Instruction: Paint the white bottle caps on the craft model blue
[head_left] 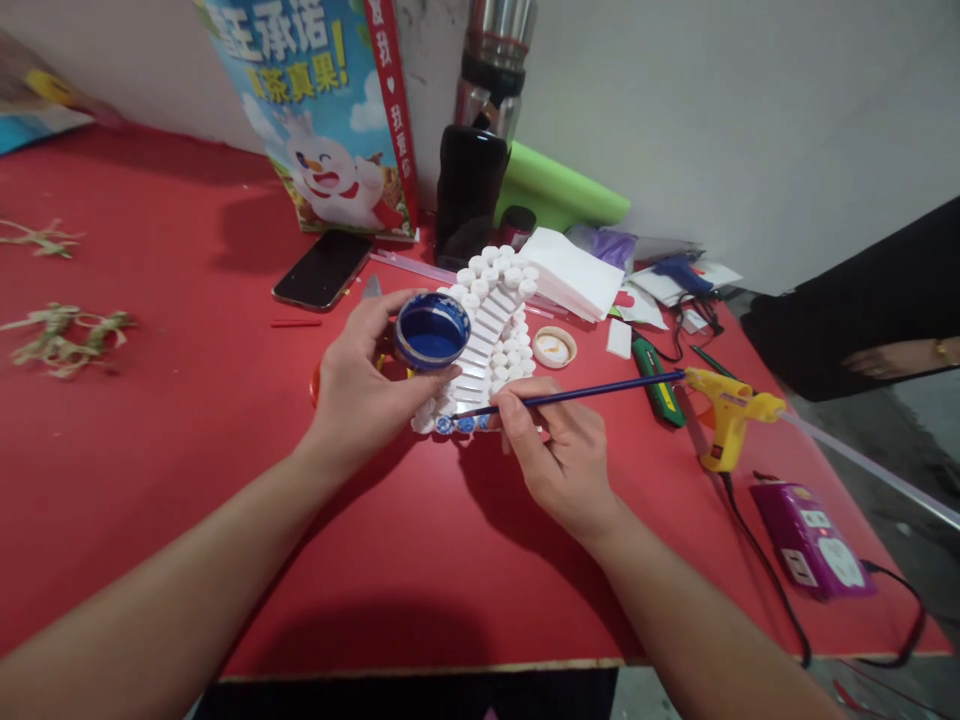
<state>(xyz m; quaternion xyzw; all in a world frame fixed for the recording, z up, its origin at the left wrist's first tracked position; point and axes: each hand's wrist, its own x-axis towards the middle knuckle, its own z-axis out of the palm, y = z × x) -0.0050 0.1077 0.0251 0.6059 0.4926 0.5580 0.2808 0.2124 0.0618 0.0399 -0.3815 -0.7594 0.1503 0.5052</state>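
Observation:
My left hand (364, 390) is wrapped round a small open jar of blue paint (433, 330), held over the left side of a white model (484, 350). Rounded white pieces and a curved row of grey-edged steps make up the model. Between the fingers of my right hand (559, 450) is a thin dark blue paintbrush (600, 388), its tip at the model's front edge beside a blue-painted piece (445, 425). More pieces along that edge are blue. My left fingers partly hide the model's left side.
On the red table (150, 480) are a phone (322, 270), a lid (554, 347), a green cutter (658, 382), a yellow glue gun (726, 410) and a purple power strip (810, 540). A bag (322, 120) and dark bottle (470, 190) stand behind. A person's hand (900, 358) shows at right.

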